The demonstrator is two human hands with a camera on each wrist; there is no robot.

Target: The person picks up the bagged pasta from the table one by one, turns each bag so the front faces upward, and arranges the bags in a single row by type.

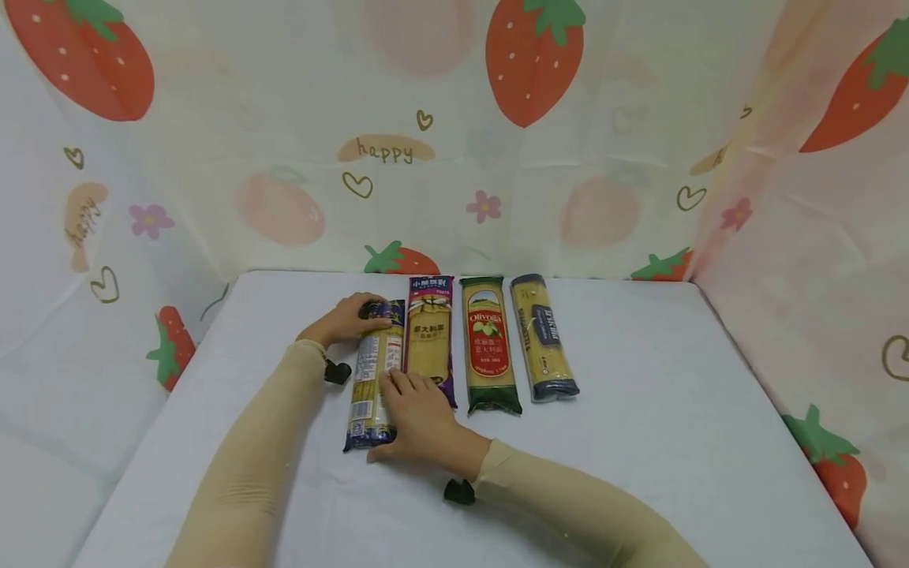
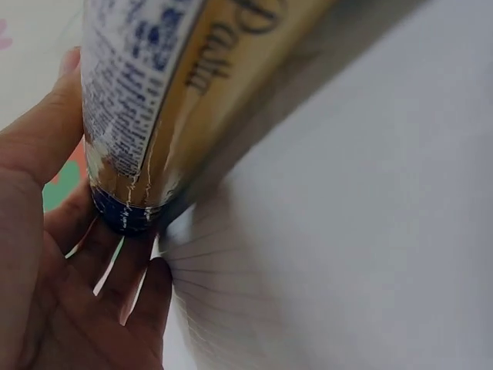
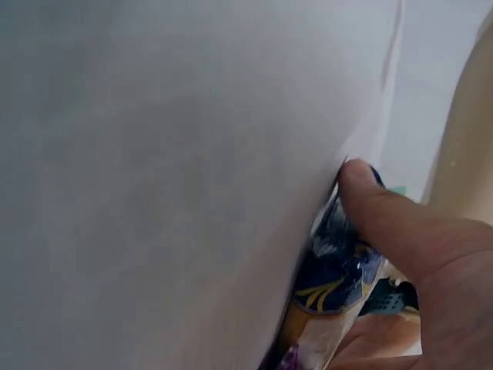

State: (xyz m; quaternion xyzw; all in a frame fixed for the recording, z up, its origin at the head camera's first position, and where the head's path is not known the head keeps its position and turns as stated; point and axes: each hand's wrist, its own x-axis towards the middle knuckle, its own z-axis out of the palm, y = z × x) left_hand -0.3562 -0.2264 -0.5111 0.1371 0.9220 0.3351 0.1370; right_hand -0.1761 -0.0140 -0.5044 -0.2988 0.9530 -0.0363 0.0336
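Note:
A spaghetti pack (image 1: 371, 386) with dark blue ends lies leftmost in the row, tilted slightly, its printed label and barcode facing up. My left hand (image 1: 351, 317) holds its far end; in the left wrist view the thumb lies along one side and the fingers (image 2: 112, 266) curl round the blue end. At the near end, my right hand (image 1: 426, 418) grips the same pack, fingers over its right side. In the right wrist view the thumb (image 3: 373, 204) presses on the blue end. Right beside this pack is a purple spaghetti pack (image 1: 429, 339), partly hidden by the right hand.
Further right lie a green-ended spaghetti pack (image 1: 490, 347) with a red label and a spaghetti pack (image 1: 543, 335) with dark blue ends, slightly slanted. All rest on a white-covered table (image 1: 639, 442). A strawberry-print cloth (image 1: 454, 189) hangs behind and at both sides.

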